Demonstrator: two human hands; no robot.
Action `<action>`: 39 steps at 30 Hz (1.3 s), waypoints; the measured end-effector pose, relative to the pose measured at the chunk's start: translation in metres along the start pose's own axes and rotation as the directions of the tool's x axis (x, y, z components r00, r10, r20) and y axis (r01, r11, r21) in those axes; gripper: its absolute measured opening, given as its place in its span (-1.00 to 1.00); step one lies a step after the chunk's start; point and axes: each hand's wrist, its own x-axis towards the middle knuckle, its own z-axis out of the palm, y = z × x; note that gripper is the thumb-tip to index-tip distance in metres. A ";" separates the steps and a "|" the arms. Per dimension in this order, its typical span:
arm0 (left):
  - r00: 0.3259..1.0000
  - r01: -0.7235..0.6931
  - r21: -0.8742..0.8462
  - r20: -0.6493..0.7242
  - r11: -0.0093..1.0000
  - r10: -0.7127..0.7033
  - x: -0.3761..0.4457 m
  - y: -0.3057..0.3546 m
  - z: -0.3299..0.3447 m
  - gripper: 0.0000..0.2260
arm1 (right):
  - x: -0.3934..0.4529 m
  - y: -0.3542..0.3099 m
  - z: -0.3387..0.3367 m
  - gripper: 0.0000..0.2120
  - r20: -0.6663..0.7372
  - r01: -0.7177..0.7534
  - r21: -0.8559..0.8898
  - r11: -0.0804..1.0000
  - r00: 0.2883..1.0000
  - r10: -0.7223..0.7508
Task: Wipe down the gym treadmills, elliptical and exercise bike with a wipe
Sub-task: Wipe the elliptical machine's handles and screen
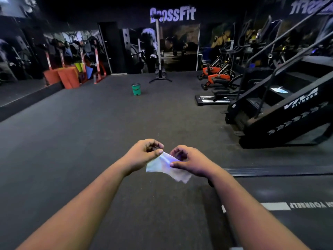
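Both hands meet out front above the dark rubber gym floor (90,141). The left hand (144,152) pinches 1 upper edge of a thin, pale white crumpled wipe (162,166) between thumb and curled fingers; the right hand (189,161) pinches the other side, so each grip is closed on it. A small green bucket (136,89) stands well beyond, near 2 orange-and-black exercise bikes (216,76).

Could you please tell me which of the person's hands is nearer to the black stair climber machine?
Right. The right hand pinches the wipe on the side toward the stair climber, which stands ahead and to the right; the left hand pinches the wipe's opposite edge, farther away.
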 end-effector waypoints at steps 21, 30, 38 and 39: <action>0.944 0.325 -0.517 0.233 0.792 -0.235 0.388 -0.157 -0.017 -0.63 | 0.348 0.164 -0.068 -0.83 -0.297 -0.255 0.577 0.776 0.819 0.490; 0.965 0.258 -0.335 0.134 0.906 -0.225 0.573 -0.153 -0.008 -0.89 | 0.443 0.257 -0.171 -0.80 -0.207 -0.233 0.675 0.700 0.851 0.483; 0.986 0.165 -0.326 0.064 0.931 -0.152 0.754 -0.121 -0.026 -0.84 | 0.578 0.311 -0.299 -0.83 -0.267 -0.120 0.631 0.767 0.894 0.360; 0.990 0.139 -0.317 0.044 0.938 -0.132 0.772 -0.116 -0.031 -0.84 | 0.592 0.313 -0.312 -0.84 -0.274 -0.103 0.622 0.777 0.900 0.339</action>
